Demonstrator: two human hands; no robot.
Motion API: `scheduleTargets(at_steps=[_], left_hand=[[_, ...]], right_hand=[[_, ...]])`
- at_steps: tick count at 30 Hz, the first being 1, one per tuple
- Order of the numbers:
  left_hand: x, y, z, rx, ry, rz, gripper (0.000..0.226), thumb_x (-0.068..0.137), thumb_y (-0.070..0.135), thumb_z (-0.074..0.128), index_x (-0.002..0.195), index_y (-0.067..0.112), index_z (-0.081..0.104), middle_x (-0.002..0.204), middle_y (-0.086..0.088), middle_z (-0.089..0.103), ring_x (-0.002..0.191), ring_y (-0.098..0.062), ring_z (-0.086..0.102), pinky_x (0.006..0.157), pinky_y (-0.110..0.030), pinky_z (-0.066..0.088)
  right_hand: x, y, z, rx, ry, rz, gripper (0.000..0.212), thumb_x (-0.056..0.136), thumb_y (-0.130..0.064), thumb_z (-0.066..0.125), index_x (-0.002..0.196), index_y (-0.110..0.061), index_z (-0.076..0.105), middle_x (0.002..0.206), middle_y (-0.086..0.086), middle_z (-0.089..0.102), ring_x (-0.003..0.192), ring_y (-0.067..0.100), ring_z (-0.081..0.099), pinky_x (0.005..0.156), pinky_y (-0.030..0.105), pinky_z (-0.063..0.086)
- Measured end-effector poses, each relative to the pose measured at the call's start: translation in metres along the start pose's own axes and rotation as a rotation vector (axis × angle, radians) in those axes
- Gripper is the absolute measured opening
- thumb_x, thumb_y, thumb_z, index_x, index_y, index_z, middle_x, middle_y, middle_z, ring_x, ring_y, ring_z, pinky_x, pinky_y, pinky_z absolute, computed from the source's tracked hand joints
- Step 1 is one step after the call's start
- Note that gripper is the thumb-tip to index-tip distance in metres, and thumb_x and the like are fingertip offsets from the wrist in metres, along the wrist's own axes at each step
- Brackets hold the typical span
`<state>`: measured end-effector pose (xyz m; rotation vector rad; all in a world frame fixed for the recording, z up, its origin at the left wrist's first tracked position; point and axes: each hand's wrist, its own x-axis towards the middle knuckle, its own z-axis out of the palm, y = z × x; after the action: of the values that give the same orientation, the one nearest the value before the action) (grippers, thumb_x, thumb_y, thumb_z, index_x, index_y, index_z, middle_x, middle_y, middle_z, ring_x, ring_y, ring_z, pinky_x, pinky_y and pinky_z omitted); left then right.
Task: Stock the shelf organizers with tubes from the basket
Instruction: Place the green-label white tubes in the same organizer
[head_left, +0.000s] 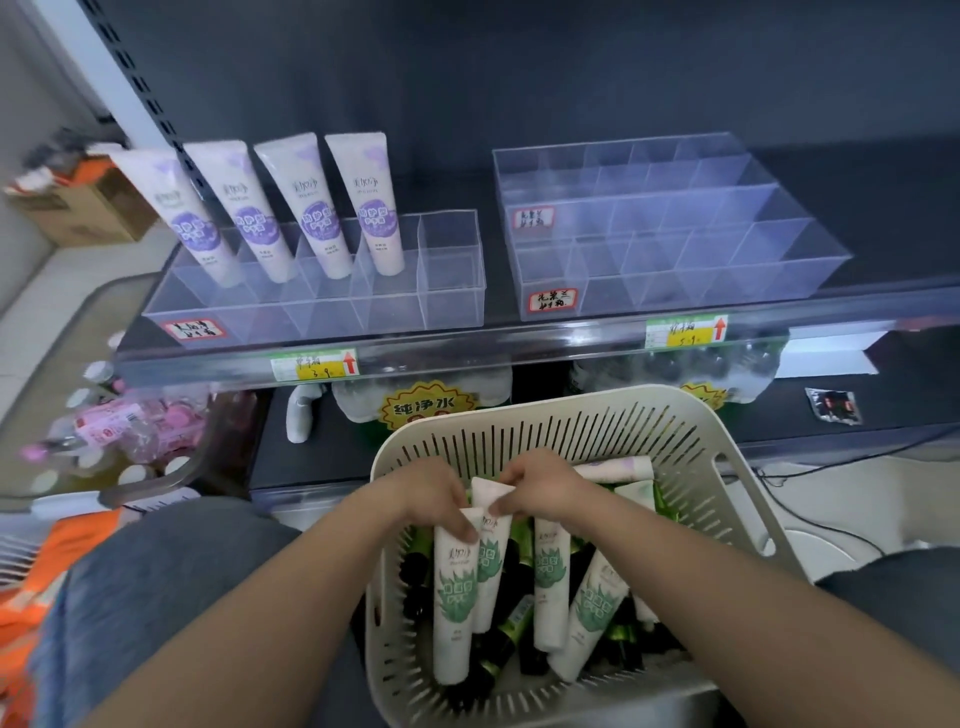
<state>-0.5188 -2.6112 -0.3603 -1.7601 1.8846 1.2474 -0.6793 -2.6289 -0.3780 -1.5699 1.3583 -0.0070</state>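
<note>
Both hands are down in the basket, close together. The left hand is curled round the flat crimped end of one of the green tubes, and the right hand pinches the crimped end of the tube just beside it. These tubes look light, soft-walled and smooth, so they would probably dent or slip if squeezed mid-body; the stiff crimp or the cap end seems the surer hold. More of them lie loose over small dark bottles, which could snag or get dragged along. Farther off on the shelf, the left organizer has four purple tubes leaning in its far row, easily knocked. The tiered right organizer shows no tubes. The shelf's front lip with price tags lies between the basket and both organizers.
</note>
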Motion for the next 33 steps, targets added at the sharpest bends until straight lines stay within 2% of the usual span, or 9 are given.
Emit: scheduleTargets(at_steps=[4, 7, 10, 16, 19, 24, 27, 30, 33], left_hand=[[-0.022, 0.003, -0.004, -0.117, 0.092, 0.03, 0.018, 0.074, 0.026, 0.078, 0.089, 0.016, 0.075, 0.072, 0.011, 0.063, 0.066, -0.005, 0.057, 0.057, -0.013, 0.042], [-0.041, 0.004, -0.014, -0.208, 0.187, 0.056, 0.019, 0.073, 0.019, 0.079, 0.09, 0.012, 0.076, 0.078, 0.004, 0.067, 0.068, -0.008, 0.059, 0.056, -0.014, 0.046], [-0.061, 0.009, -0.032, -0.176, 0.267, 0.1, 0.017, 0.075, 0.02, 0.078, 0.089, 0.011, 0.076, 0.079, 0.0, 0.067, 0.069, -0.011, 0.059, 0.059, -0.018, 0.046], [-0.103, 0.018, -0.074, -0.082, 0.441, 0.142, 0.021, 0.079, 0.024, 0.074, 0.097, 0.014, 0.076, 0.082, 0.006, 0.068, 0.073, -0.007, 0.059, 0.072, -0.023, 0.05], [-0.124, 0.02, -0.095, -0.037, 0.464, 0.154, 0.019, 0.083, 0.022, 0.07, 0.1, 0.015, 0.074, 0.079, 0.01, 0.065, 0.074, -0.007, 0.06, 0.079, -0.028, 0.053], [-0.166, 0.009, -0.138, 0.126, 0.578, 0.146, 0.021, 0.089, 0.021, 0.061, 0.108, 0.019, 0.071, 0.098, 0.007, 0.069, 0.085, -0.008, 0.058, 0.073, -0.02, 0.042], [-0.192, -0.003, -0.164, 0.138, 0.668, 0.14, 0.022, 0.091, 0.016, 0.058, 0.109, 0.014, 0.07, 0.101, 0.003, 0.068, 0.087, -0.009, 0.056, 0.077, -0.022, 0.039], [-0.212, -0.015, -0.19, 0.193, 0.778, 0.112, 0.023, 0.093, 0.016, 0.056, 0.111, 0.01, 0.069, 0.104, -0.001, 0.067, 0.091, -0.014, 0.057, 0.078, -0.022, 0.039], [-0.224, -0.03, -0.211, 0.209, 0.9, 0.082, 0.023, 0.093, 0.016, 0.055, 0.111, 0.008, 0.068, 0.108, -0.007, 0.068, 0.101, -0.024, 0.061, 0.083, -0.027, 0.043]], right_hand=[[-0.017, -0.017, -0.009, -0.063, 0.055, -0.057, 0.014, 0.07, -0.015, 0.079, 0.071, -0.02, 0.067, 0.072, -0.005, 0.062, 0.072, 0.014, 0.06, 0.063, 0.025, 0.048], [-0.028, -0.031, -0.019, -0.099, 0.076, -0.102, 0.011, 0.071, -0.014, 0.078, 0.078, -0.017, 0.071, 0.075, -0.005, 0.063, 0.076, 0.014, 0.062, 0.071, 0.027, 0.053], [-0.039, -0.049, -0.031, -0.124, 0.115, -0.147, 0.017, 0.074, -0.014, 0.077, 0.09, -0.01, 0.073, 0.079, -0.002, 0.065, 0.076, 0.013, 0.062, 0.071, 0.026, 0.053], [-0.059, -0.093, -0.056, -0.11, 0.208, -0.27, 0.011, 0.081, -0.016, 0.071, 0.089, -0.009, 0.074, 0.081, 0.001, 0.07, 0.069, 0.013, 0.065, 0.068, 0.024, 0.056], [-0.068, -0.117, -0.067, -0.091, 0.234, -0.322, 0.011, 0.082, -0.015, 0.07, 0.089, -0.008, 0.074, 0.081, 0.003, 0.071, 0.069, 0.012, 0.065, 0.066, 0.023, 0.055], [-0.077, -0.172, -0.087, -0.11, 0.285, -0.402, 0.008, 0.081, -0.015, 0.071, 0.084, -0.009, 0.075, 0.068, -0.007, 0.066, 0.059, 0.005, 0.059, 0.052, 0.012, 0.046], [-0.076, -0.206, -0.092, -0.097, 0.311, -0.456, 0.008, 0.081, -0.011, 0.071, 0.086, -0.005, 0.075, 0.075, -0.001, 0.069, 0.066, 0.012, 0.064, 0.057, 0.015, 0.053], [-0.074, -0.234, -0.098, -0.079, 0.353, -0.517, 0.007, 0.081, -0.009, 0.071, 0.083, -0.003, 0.074, 0.084, 0.008, 0.072, 0.077, 0.026, 0.07, 0.075, 0.032, 0.059], [-0.069, -0.261, -0.098, -0.05, 0.392, -0.548, 0.006, 0.08, -0.009, 0.072, 0.074, -0.008, 0.072, 0.078, 0.008, 0.071, 0.069, 0.022, 0.069, 0.074, 0.034, 0.059]])
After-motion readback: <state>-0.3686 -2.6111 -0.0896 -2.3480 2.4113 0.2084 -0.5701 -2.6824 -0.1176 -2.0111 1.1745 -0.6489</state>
